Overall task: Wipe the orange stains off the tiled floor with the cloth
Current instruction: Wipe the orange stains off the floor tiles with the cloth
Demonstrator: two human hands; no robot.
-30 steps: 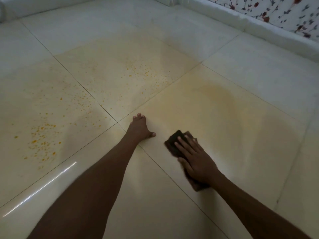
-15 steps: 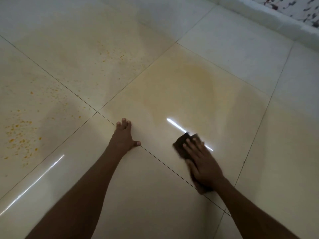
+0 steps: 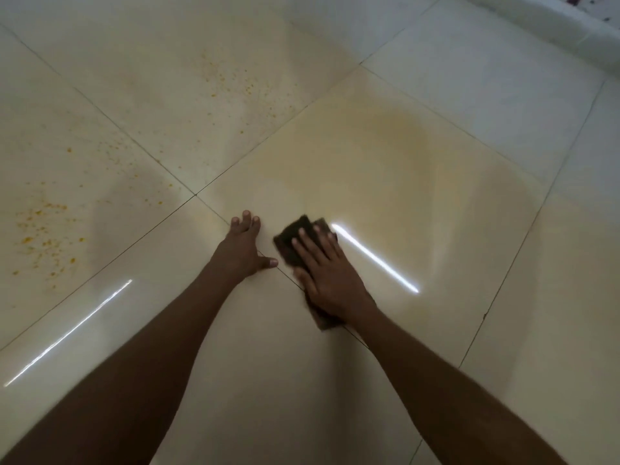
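Note:
A dark brown cloth [image 3: 295,238] lies flat on the cream tiled floor [image 3: 419,203], near the middle of the view. My right hand [image 3: 327,276] presses on it with straight fingers, and the cloth shows ahead of the fingertips and behind the wrist. Just left of the cloth, my left hand [image 3: 243,251] rests flat on the floor, thumb pointing toward the cloth. Orange specks [image 3: 43,236] dot the tile at the far left. More orange specks [image 3: 235,82] are scattered on the tile ahead. A pale yellowish smear [image 3: 396,129] covers the tile beyond the cloth.
A raised white ledge [image 3: 536,25] runs along the top right corner, with a patterned fabric above it. Bright light streaks reflect off the glossy tiles at the left and beside the cloth. Dark grout lines cross just ahead of my left hand.
My right hand has slid the cloth leftward, close to my left hand. The view has shifted, so the ledge sits further into the corner.

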